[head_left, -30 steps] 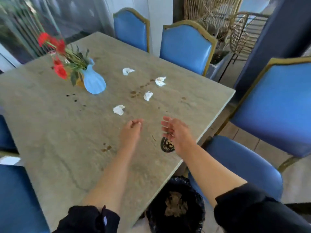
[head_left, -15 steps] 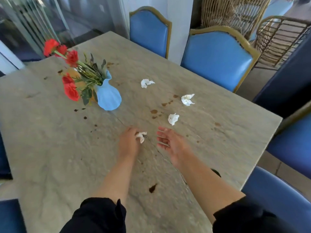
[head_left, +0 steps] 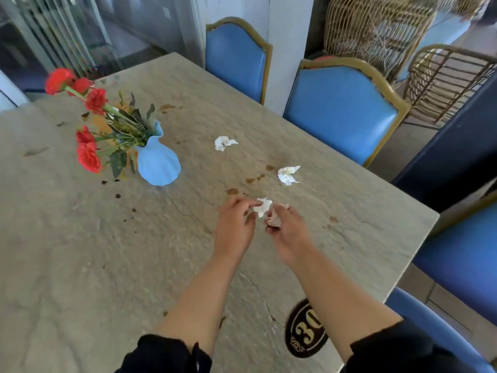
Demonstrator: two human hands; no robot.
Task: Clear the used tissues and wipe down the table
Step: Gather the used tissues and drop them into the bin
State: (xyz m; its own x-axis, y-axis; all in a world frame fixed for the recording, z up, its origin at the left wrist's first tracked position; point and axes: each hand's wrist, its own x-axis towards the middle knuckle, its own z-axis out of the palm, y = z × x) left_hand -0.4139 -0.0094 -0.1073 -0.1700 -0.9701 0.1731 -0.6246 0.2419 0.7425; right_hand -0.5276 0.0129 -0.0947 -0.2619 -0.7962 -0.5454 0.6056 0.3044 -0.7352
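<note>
Both my hands meet above the middle of the stone table [head_left: 80,265]. My left hand [head_left: 235,230] pinches a crumpled white tissue [head_left: 263,207] at its fingertips. Right beside it, my right hand [head_left: 289,232] curls its fingers round a second crumpled tissue [head_left: 274,219], mostly hidden by the fingers. Two more used tissues lie on the table farther away: one [head_left: 224,143] near the vase, the other [head_left: 287,175] toward the right edge. Brown stains [head_left: 232,191] dot the surface around them.
A blue vase [head_left: 158,162] with red flowers [head_left: 88,154] stands left of the tissues. A black round disc marked 30 [head_left: 305,329] sits at the near edge. Blue padded chairs [head_left: 338,111] line the far and right sides, with wicker chairs [head_left: 443,82] behind.
My left hand picked up the nearest tissue and carried it forward. My right hand closed on the tissue that lay just ahead. The view moved closer over the table.
</note>
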